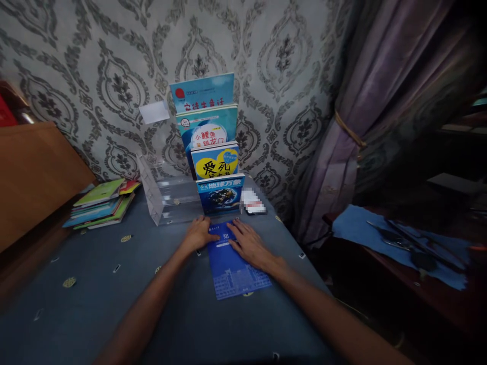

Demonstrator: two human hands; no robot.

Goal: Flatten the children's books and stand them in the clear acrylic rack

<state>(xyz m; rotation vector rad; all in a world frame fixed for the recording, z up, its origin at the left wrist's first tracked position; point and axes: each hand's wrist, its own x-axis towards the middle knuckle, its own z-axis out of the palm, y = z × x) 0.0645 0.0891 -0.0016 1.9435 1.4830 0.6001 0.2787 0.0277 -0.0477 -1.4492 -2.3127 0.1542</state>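
Observation:
A blue booklet (pixel 236 276) with white characters lies flat on the table, its far end close to the clear display rack (pixel 178 203). My left hand (pixel 197 234) rests at the booklet's upper left edge, fingers stretched forward and thumb lying across the cover. Flat on the upper right part of the cover is my right hand (pixel 251 244), its fingers spread. Just beyond both hands, the rack holds a dark blue book (pixel 220 196) in front. Behind it rise a yellow and blue book (pixel 215 163), a teal book (pixel 207 126) and a light blue book (pixel 203 92).
Several thin books (pixel 102 200) are stacked to the rack's left. A blurred-out white item (pixel 253 201) lies right of the rack. Patterned wallpaper backs the table, with a tied curtain (pixel 331 126) at right. Tools lie on a blue cloth (pixel 399 248) beyond the table's right edge.

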